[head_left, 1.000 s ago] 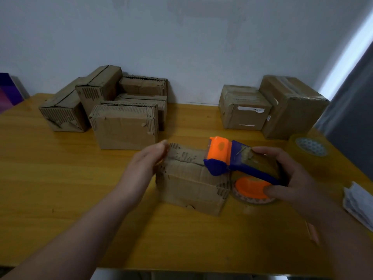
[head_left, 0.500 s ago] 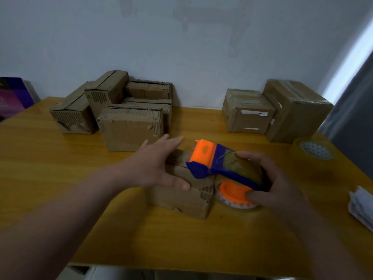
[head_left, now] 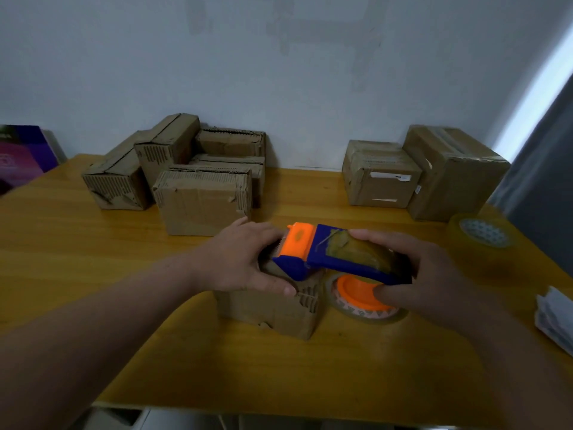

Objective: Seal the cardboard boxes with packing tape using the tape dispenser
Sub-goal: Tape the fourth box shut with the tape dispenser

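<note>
A small worn cardboard box [head_left: 273,311] sits in the middle of the wooden table [head_left: 93,274]. My left hand [head_left: 245,262] lies across its top, thumb along the front edge, fingers over the far side. My right hand [head_left: 412,268] grips the blue and orange tape dispenser [head_left: 328,254], whose orange front end rests on the box top beside my left fingers. The dispenser's tape roll with its orange hub [head_left: 359,296] hangs at the box's right side.
Several unsealed boxes [head_left: 198,203] are heaped at the back left. Two taped boxes [head_left: 381,178] stand at the back right. A spare tape roll [head_left: 480,240] lies at the right edge, with white paper [head_left: 555,318] nearer me. A purple object [head_left: 21,156] is far left.
My left hand went from touching the box's left end to lying over its top. The dispenser moved left along the box top.
</note>
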